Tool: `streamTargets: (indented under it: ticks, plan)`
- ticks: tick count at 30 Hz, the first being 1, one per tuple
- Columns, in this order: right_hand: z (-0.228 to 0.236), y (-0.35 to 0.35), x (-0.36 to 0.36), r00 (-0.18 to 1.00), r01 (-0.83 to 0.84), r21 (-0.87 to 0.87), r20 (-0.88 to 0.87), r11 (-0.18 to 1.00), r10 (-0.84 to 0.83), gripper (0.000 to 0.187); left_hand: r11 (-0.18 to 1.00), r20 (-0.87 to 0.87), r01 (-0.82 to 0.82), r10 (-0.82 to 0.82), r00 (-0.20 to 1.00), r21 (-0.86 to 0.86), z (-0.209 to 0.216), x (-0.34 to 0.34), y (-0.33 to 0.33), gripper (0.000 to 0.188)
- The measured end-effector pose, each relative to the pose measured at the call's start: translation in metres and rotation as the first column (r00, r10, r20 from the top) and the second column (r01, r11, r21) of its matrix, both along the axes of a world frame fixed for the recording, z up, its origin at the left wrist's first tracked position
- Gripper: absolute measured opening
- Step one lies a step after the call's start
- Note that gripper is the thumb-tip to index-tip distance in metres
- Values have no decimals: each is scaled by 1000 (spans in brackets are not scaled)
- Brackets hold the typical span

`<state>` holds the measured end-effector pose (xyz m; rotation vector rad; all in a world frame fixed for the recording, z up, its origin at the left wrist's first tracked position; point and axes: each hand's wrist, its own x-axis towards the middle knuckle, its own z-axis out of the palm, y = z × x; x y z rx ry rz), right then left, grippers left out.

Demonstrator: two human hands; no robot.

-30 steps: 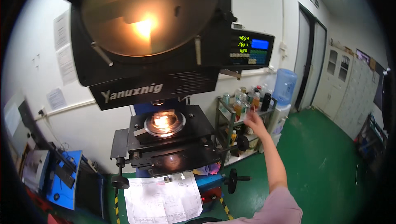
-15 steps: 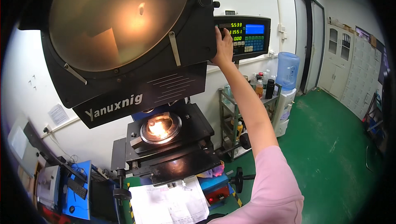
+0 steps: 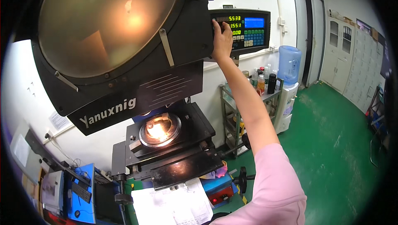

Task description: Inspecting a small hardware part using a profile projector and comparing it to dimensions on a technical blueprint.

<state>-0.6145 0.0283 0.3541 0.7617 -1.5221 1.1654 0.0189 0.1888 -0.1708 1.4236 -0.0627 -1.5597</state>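
My right hand [image 3: 222, 42] reaches up to the left side of a black digital readout box [image 3: 258, 44] with lit yellow-green figures, a small blue screen and rows of keys. Its fingers are apart, with the tips at the box's face and nothing held; exact contact is hard to tell. Just left of the hand stands a large black optical comparator [image 3: 166, 82]. On its round projection screen [image 3: 66, 30] show a bright glow and a dark angular shadow. Lower down, a small block-like part [image 3: 159, 119] sits on the brightly lit round glass of the stage [image 3: 199, 131]. My left hand is out of view.
Under the stage lie white drawing sheets [image 3: 174, 208], beside a blue box [image 3: 219, 187] with a red light. A black handwheel [image 3: 241, 178] juts out at right. Farther back are a bottle cart [image 3: 227, 105], a water dispenser [image 3: 289, 65] and cabinets [image 3: 336, 55]. A blue desk [image 3: 88, 175] stands left.
The view has shifted a little, so the comparator and readout appear farther left. My right hand stays at the readout's left side with fingers apart. The stage part looks unmoved.
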Motion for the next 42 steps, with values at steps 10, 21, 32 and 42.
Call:
streamTargets:
  ticks: [10, 21, 32, 42]
  plan:
    - [-18, -2, -1, 997, 13, -76, -71, 997, -18, 58, 1000, -16, 20, -19, 1000, 24, 2, 9, 3, 14]
    - [-21, -6, 0, 975, 173, -53, -130, 983, -179, 51, 999, 63, -4, 7, 998, -42, -2, 8, 16, 15]
    - [-40, 58, 14, 1000, 8, 129, 23, 992, -11, 59, 999, -6, 51, -51, 999, 11, -14, 20, 11, 17]
    - [-157, 222, 23, 176, -902, 31, 937, 431, 301, 43, 972, 88, 237, -236, 968, -4, -9, 7, -23, 15]
